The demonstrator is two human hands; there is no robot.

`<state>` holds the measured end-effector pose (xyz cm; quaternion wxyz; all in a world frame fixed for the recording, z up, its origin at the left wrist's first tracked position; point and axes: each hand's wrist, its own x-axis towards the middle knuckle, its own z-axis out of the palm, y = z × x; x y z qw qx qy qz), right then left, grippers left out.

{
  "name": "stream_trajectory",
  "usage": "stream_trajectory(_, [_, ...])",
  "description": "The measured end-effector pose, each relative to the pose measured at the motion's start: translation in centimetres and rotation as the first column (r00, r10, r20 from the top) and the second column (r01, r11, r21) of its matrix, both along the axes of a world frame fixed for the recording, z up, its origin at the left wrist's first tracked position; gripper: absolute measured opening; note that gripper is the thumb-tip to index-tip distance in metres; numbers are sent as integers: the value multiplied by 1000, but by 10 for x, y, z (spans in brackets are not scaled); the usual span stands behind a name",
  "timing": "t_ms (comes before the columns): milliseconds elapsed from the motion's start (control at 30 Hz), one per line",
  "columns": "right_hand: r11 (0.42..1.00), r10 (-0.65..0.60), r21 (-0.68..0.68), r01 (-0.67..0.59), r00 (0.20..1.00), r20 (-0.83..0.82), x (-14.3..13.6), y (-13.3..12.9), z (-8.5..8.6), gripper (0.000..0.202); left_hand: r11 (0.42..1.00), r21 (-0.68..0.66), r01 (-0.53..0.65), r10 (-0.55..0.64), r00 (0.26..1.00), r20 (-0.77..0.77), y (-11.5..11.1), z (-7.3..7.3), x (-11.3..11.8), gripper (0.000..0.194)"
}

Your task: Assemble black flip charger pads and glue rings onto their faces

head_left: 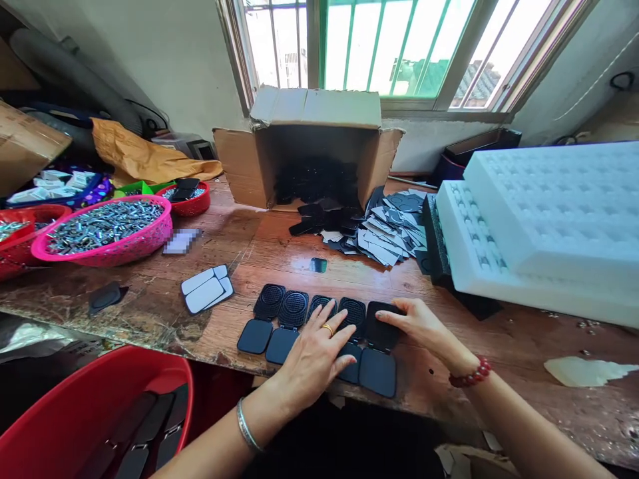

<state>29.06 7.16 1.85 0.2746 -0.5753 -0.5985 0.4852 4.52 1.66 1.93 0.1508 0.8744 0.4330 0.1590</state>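
A row of black hinged cases lies opened flat near the table's front edge, each with a square lid toward me; a left one shows a round ridged recess (270, 301) and a smooth lid (255, 336). My left hand (317, 352) rests over the middle cases with its fingers spread, hiding parts of them. At the right end, my right hand (417, 319) grips the upper part of the last black hinged case (378, 372), thumb on top and fingers at its far edge. That upper part looks flat, with no ridges showing.
Behind stands an open cardboard box (237, 166) with black pieces inside. Beside it spreads a pile of black-and-white cut sheets (392, 229). White foam trays (549, 226) occupy the right. At left are a pink basket of metal parts (110, 226), white-faced pads (207, 289) and a red tub (100, 392).
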Motion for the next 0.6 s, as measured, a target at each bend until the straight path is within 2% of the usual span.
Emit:
stream_trajectory(67, [995,7,96,-23,987,162,-1,2,-6,35,1000,-2,20,-20,998,-53,1,-10,0,59])
stream_trajectory(167, [950,-137,312,3,902,410,2,0,-17,28,1000,-23,-1,-1,997,-74,0,-19,2,62])
stream_trajectory(233, [901,-207,433,-31,846,491,4,-2,-21,36,1000,-14,-5,4,998,-68,0,-22,3,61])
stream_trajectory(333, [845,-188,510,-163,802,567,3,8,-18,33,1000,14,4,-3,999,-47,0,-24,3,59])
stream_trajectory(400, [790,-197,560,-249,762,617,-5,28,-9,23,999,37,-1,2,1000,-28,-1,-27,2,60])
stream_trajectory(467, [744,-240,595,-306,708,664,-19,59,2,16,998,56,-9,10,1000,-16,-2,-30,2,61])
stream_trajectory(600, [759,-276,573,-311,643,715,-55,135,16,17,997,77,-7,9,1000,-23,-2,-35,2,60])
